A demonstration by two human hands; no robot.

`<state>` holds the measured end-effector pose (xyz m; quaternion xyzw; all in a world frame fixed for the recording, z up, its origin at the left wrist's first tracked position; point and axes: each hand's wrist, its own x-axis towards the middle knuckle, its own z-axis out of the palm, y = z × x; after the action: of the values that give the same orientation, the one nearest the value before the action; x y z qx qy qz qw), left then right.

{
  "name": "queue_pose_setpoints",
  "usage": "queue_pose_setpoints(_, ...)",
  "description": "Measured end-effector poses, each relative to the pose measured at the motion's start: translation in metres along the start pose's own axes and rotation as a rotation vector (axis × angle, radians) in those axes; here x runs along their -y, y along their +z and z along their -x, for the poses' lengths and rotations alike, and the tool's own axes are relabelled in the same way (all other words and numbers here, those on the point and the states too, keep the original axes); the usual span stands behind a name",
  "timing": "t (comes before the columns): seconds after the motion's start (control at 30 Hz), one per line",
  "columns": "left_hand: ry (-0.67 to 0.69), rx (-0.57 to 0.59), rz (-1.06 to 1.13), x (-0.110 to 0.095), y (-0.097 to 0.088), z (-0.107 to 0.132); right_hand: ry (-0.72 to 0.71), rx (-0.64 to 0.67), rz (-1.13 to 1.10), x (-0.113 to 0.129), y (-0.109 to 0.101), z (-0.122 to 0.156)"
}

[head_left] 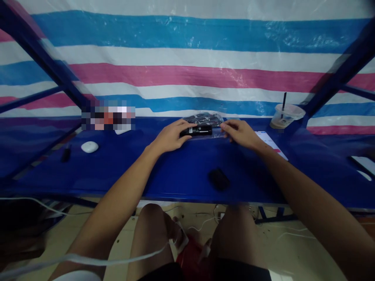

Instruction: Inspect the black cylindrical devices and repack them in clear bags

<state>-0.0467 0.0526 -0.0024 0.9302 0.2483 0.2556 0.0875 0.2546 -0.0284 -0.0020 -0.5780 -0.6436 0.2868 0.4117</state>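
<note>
My left hand (171, 136) is at the middle of the blue table, its thumb and fingers closed around the left end of a black stick-shaped item (203, 130) with small white labels. The item lies sideways, with clear plastic film (217, 135) showing around its right end. At that film's right edge, my right hand (238, 133) has its thumb and fingers drawn together in a pinch. Just behind the item rest several dark pieces in clear plastic bags (205, 118). Nearer to me on the table is a small black object (219, 179), blurred.
A white computer mouse (90, 146) and a small dark object (66, 153) lie at left. On the right are a printed sheet or screen (272, 145) and a clear cup (285, 116) with a straw. Blue metal posts (336, 84) flank the striped sheeting.
</note>
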Motion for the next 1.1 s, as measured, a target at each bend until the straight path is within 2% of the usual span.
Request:
queue_pose_setpoints(0.1, -0.001, -0.002, -0.001, 0.003, 0.001, 0.0, -0.099, 0.265, 0.232, 0.022, -0.004, 0.016)
queue_pose_setpoints(0.2, -0.002, -0.002, 0.001, 0.004, 0.002, 0.0, -0.026, 0.548, 0.402, 0.046, 0.0, 0.043)
queue_pose_setpoints(0.23, 0.0, -0.001, 0.004, 0.004, 0.002, 0.0, -0.003, 0.606, 0.483, 0.052, 0.005, 0.053)
queue_pose_setpoints(0.33, 0.006, 0.0, 0.01, 0.002, 0.002, 0.001, -0.091, 0.707, 0.626, 0.067, 0.023, 0.081)
queue_pose_setpoints(0.4, 0.004, 0.005, 0.009, 0.002, 0.002, 0.001, -0.171, 0.714, 0.677, 0.07, 0.033, 0.092)
queue_pose_setpoints(0.5, 0.001, 0.015, 0.013, 0.002, 0.003, 0.001, -0.224, 0.807, 0.575, 0.069, 0.036, 0.089)
queue_pose_setpoints(0.6, 0.005, 0.014, 0.027, 0.004, 0.004, 0.001, -0.17, 0.864, 0.407, 0.063, 0.032, 0.074)
queue_pose_setpoints(0.67, 0.032, 0.007, 0.046, 0.004, 0.004, 0.0, -0.159, 0.817, 0.304, 0.058, 0.03, 0.064)
queue_pose_setpoints(0.77, 0.084, 0.012, 0.063, -0.002, 0.004, -0.003, -0.207, 0.592, 0.189, 0.05, 0.029, 0.053)
queue_pose_setpoints(0.87, 0.107, 0.1, 0.062, -0.013, 0.005, -0.005, -0.276, 0.363, 0.057, 0.042, 0.027, 0.045)
queue_pose_setpoints(0.97, 0.111, 0.185, 0.055, -0.027, 0.009, -0.006, -0.344, 0.163, 0.029, 0.033, 0.022, 0.037)
queue_pose_setpoints(1.03, 0.108, 0.228, 0.046, -0.032, 0.013, -0.007, -0.388, 0.114, 0.086, 0.027, 0.02, 0.033)
queue_pose_setpoints(1.1, 0.1, 0.259, 0.033, -0.035, 0.016, -0.007, -0.443, 0.126, 0.177, 0.021, 0.021, 0.031)
